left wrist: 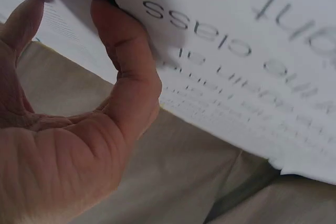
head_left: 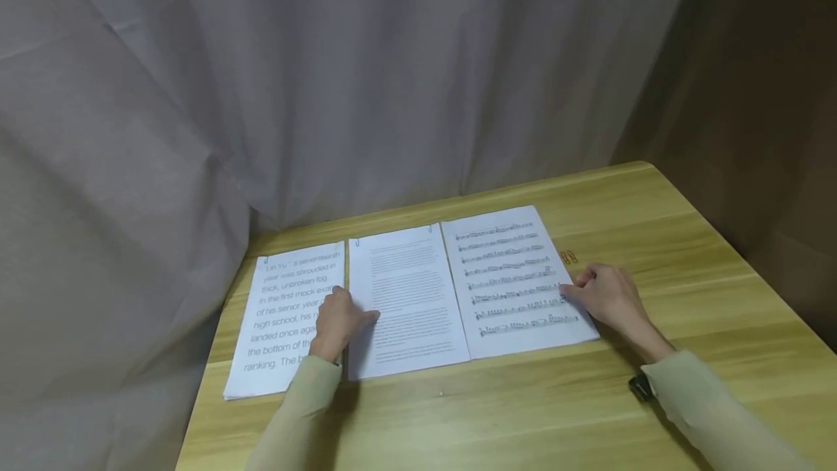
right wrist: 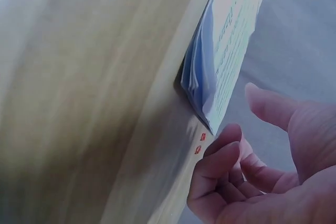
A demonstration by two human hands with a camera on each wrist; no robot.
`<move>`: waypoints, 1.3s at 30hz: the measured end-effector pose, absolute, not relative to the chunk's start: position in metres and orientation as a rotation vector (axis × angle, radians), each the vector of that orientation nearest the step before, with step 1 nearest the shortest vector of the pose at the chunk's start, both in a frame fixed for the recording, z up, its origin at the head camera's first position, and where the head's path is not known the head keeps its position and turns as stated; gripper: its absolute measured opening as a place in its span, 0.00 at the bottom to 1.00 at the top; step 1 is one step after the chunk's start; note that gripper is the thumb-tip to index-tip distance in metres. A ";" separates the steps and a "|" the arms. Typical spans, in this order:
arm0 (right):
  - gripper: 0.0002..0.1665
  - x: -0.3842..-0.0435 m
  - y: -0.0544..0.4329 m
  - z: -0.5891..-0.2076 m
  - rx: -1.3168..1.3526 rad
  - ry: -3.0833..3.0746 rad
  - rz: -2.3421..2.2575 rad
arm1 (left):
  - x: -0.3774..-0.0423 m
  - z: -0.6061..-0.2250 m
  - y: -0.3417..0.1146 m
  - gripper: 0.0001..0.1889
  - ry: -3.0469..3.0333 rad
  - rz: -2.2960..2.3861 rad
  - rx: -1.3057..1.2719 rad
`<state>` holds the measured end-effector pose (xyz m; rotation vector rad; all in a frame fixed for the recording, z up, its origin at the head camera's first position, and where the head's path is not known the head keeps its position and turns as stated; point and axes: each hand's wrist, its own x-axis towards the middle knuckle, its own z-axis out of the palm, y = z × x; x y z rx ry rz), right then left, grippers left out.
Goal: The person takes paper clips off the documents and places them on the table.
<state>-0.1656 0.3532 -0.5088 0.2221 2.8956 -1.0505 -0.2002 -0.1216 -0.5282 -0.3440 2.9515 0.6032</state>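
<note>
Three stacks of paper lie side by side. My left hand [head_left: 338, 322] spans the gap between the large-print stack [head_left: 268, 325] and the middle stack of small text [head_left: 412, 296], its thumb over the middle one. In the left wrist view the thumb and index finger stand apart, and the index fingertip reaches the paper edge. At the right edge of the sheet music [head_left: 513, 282] is my right hand [head_left: 608, 296], its thumb toward the page. The right wrist view shows its thumb apart from the bent fingers, beside the stack's fanned sheets [right wrist: 202, 72].
Two red paper clips [head_left: 569, 257] lie on the wooden table [head_left: 510, 405] just right of the sheet music. Dark paper clips [head_left: 357, 242] sit on the top edges of the left and middle stacks. Behind the table hangs a grey curtain [head_left: 366, 78].
</note>
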 end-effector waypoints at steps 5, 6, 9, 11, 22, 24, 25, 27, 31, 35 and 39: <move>0.21 -0.159 0.355 -0.510 0.234 2.877 -1.030 | -0.215 -0.550 -0.137 0.45 2.853 0.690 -0.380; 0.21 -0.159 0.356 -0.510 0.234 2.870 -1.034 | -0.217 -0.552 -0.138 0.44 2.835 0.708 -0.389; 0.21 -0.156 0.357 -0.510 0.234 2.851 -1.049 | -0.220 -0.554 -0.139 0.42 2.791 0.751 -0.422; 0.21 -0.155 0.358 -0.510 0.230 2.846 -1.053 | -0.221 -0.553 -0.139 0.40 2.765 0.778 -0.436; 0.22 -0.148 0.362 -0.509 0.229 2.851 -1.036 | -0.200 -0.534 -0.131 0.11 2.894 0.847 -0.449; 0.22 -0.147 0.362 -0.507 0.240 2.850 -1.033 | -0.191 -0.520 -0.123 0.09 2.971 0.847 -0.446; 0.22 -0.147 0.362 -0.506 0.244 2.852 -1.030 | -0.187 -0.512 -0.118 0.09 3.003 0.847 -0.453; 0.22 -0.146 0.361 -0.504 0.252 2.848 -1.031 | -0.180 -0.502 -0.111 0.09 3.052 0.849 -0.459; 0.22 -0.145 0.360 -0.501 0.251 2.838 -1.046 | -0.175 -0.494 -0.105 0.11 3.067 0.906 -0.481; 0.23 -0.144 0.357 -0.500 0.242 2.809 -1.082 | -0.179 -0.508 -0.112 0.13 3.085 1.051 -0.464; 0.24 -0.143 0.353 -0.499 0.241 2.784 -1.111 | -0.176 -0.506 -0.112 0.25 3.056 1.164 -0.467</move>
